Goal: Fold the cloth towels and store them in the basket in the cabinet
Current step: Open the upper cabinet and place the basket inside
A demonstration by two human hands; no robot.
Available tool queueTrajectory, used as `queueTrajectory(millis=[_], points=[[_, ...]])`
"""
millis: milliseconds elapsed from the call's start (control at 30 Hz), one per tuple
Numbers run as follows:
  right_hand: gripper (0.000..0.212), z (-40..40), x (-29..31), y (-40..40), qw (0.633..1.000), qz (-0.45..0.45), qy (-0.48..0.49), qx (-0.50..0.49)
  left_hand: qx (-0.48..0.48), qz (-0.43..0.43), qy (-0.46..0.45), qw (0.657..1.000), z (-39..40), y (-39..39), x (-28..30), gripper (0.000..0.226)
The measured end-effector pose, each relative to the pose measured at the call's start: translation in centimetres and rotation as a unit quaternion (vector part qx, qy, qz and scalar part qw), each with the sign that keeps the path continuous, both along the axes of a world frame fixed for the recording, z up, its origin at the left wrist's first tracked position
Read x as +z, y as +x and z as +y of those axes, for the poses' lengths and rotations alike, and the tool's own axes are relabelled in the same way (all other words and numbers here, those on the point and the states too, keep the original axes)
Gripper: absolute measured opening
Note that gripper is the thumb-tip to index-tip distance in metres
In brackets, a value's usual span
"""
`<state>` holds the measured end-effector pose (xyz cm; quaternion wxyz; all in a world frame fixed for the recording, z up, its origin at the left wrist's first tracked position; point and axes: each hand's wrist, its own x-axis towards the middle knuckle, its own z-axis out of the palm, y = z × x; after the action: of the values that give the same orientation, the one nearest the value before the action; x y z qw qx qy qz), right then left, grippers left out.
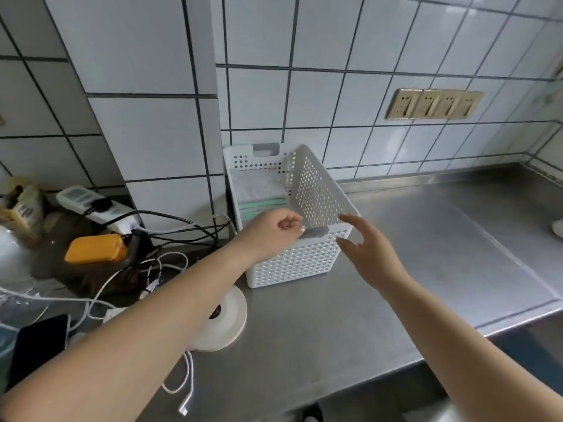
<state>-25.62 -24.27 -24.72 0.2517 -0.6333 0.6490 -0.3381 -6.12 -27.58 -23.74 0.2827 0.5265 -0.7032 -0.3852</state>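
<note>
A white perforated basket point(307, 257) stands on the steel counter against the tiled wall. Inside it lie folded towels: a pale grey-white one point(259, 185) on top at the back, with green ones point(262, 207) under it. My left hand point(271, 231) reaches in from the lower left, and its fingers curl over the basket's near rim beside the grey handle point(315, 232). My right hand point(365, 245) hovers with spread fingers at the basket's near right corner, close to the wall of the basket and holding nothing.
The steel counter point(426, 254) runs right to a raised edge. To the left of the basket are a power strip point(97, 208), tangled cables point(170, 236), an orange box point(96, 248), a white round base point(227, 321) and a dark phone point(39, 339). Wall sockets point(434, 104) sit above.
</note>
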Motion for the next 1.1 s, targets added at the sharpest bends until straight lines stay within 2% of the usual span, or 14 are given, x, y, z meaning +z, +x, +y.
queueTrajectory(millis=[267,600,867,1033,1100], points=[[0.051,9.6,-0.9,-5.6,0.991,0.018,0.035,-0.126,-0.081,0.069,0.021,0.994,4.5,-5.9,-0.3,0.021],[0.052,23.1,-0.7,-11.9,0.958,-0.032,0.004,-0.286,-0.252,0.061,0.038,0.965,12.1,-16.5,-0.9,0.023],[0.052,34.4,-0.3,-13.6,0.924,-0.018,-0.002,-0.382,-0.379,0.074,0.067,0.920,20.6,-22.2,-1.6,0.017],[0.052,41.4,0.3,-12.4,0.889,-0.016,-0.001,-0.457,-0.460,0.065,0.066,0.883,25.8,-24.2,-1.1,0.024],[0.052,44.5,0.7,-11.2,0.863,-0.018,-0.011,-0.505,-0.504,0.061,0.071,0.859,28.1,-24.8,-0.6,0.026]])
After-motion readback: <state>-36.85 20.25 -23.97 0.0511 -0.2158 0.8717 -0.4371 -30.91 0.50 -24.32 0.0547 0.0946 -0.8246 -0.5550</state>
